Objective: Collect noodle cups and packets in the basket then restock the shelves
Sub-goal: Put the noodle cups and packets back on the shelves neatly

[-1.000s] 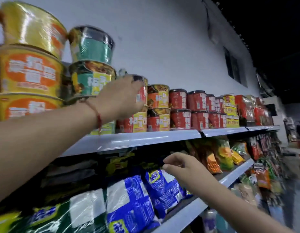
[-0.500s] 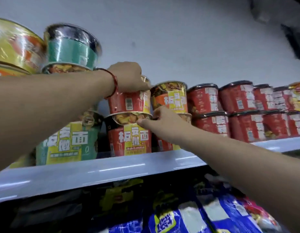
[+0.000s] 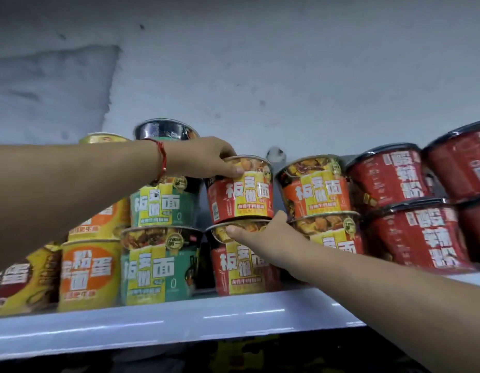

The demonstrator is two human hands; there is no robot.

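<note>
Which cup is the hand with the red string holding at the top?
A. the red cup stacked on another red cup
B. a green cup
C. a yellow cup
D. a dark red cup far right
A: the left hand grips the rim of the upper red cup, which sits on the lower red cup.

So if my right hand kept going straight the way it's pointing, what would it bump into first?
The right hand points up and left at the red stack. It already looks to touch the rim of the lower red cup; pushed further, it would likely meet the base of the upper red cup, though depth is unclear.
</note>
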